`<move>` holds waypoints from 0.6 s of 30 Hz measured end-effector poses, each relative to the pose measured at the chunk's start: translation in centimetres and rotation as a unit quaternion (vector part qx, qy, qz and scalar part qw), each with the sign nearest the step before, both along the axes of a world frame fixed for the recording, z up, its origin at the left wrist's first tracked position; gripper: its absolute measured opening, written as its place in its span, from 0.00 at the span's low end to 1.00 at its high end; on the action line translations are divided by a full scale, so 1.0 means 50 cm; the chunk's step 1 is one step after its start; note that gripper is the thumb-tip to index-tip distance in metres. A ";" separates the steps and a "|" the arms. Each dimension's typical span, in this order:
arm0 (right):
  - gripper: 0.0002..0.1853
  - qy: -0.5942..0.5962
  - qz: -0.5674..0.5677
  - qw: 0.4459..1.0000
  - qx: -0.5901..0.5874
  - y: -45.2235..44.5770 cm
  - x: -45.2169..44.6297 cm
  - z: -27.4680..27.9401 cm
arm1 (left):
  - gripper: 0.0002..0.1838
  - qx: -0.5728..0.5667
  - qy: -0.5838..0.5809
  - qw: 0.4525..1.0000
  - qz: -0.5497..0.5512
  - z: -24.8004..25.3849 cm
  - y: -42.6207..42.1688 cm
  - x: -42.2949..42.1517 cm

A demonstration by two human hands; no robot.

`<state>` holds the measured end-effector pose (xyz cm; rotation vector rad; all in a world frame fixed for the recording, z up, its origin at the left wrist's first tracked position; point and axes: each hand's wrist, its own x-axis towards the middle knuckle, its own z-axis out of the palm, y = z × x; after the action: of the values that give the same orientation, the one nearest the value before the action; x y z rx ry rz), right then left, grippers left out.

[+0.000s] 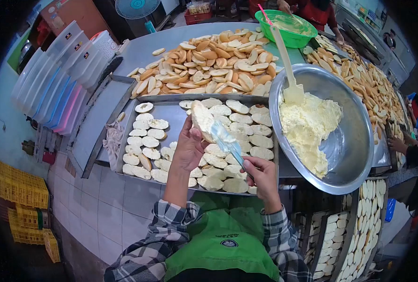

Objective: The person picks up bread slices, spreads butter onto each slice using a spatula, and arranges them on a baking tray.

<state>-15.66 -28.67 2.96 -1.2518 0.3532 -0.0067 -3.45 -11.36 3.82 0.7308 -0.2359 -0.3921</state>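
Near the centre of the frame, we hold an oval, pale-crumbed slice of bread (199, 118) up in our left hand (191, 148), thumb and fingers pinching its lower edge. Our right hand (261, 176), right of centre, pinches the dark end of a spatula with a light-blue blade (224, 137); the blade, smeared with cream, lies against the slice's lower right part. Beneath our hands we see a shallow rectangular grey metal tray (175, 124) bearing rows of oval pale bread pieces (213, 183). Right of centre, a wide round silver metal bowl (354, 149) overlaps the tray's right side and holds a thick mound of pale-yellow cream (307, 127), with a long-handled cream-white spatula (284, 58) standing tilted in it. At the upper middle, a heap of golden-brown split bread (209, 61) lies on our grey bench (147, 45), near a bright-green plastic basin (291, 41).
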 end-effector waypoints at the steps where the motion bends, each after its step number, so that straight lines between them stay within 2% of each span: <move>1: 0.12 0.000 0.002 1.000 -0.001 -0.004 -0.007 -0.012 | 0.32 -0.001 0.000 1.000 0.002 -0.001 0.007 -0.001; 3: 0.11 -0.089 -0.103 0.978 -0.157 -0.012 -0.014 -0.031 | 0.32 0.006 0.008 1.000 0.020 -0.005 0.024 -0.008; 5: 0.11 -0.084 -0.112 0.981 -0.137 -0.015 -0.018 -0.019 | 0.32 0.009 0.045 0.999 0.010 -0.008 0.029 -0.025; 7: 0.13 -0.244 -0.108 0.936 -0.231 -0.005 -0.004 -0.013 | 0.33 0.016 0.051 0.998 -0.027 -0.016 0.019 -0.046; 9: 0.15 -0.202 -0.067 0.959 -0.189 0.012 -0.007 0.008 | 0.34 0.017 0.057 0.997 -0.044 -0.024 0.015 -0.055; 12: 0.17 -0.220 -0.050 0.917 -0.329 0.018 -0.003 0.002 | 0.36 -0.034 0.050 0.998 -0.024 -0.022 0.019 -0.054; 13: 0.17 -0.220 -0.046 0.918 -0.328 0.003 -0.007 -0.007 | 0.36 -0.035 0.051 0.998 -0.020 -0.027 0.025 -0.051; 15: 0.17 -0.191 -0.098 0.856 -0.471 -0.019 -0.014 -0.010 | 0.38 -0.001 0.027 0.999 0.021 -0.036 0.036 -0.044; 17: 0.17 -0.175 -0.099 0.869 -0.451 -0.021 -0.019 0.005 | 0.35 0.001 0.008 1.000 0.017 -0.037 0.038 -0.043; 18: 0.17 -0.179 -0.094 0.893 -0.402 -0.013 -0.018 0.012 | 0.33 0.024 -0.027 0.999 0.023 -0.039 0.033 -0.043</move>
<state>-16.58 -29.31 3.58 -1.9885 0.1406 -0.5974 -5.62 -9.69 1.89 0.7929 -0.2601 -0.3359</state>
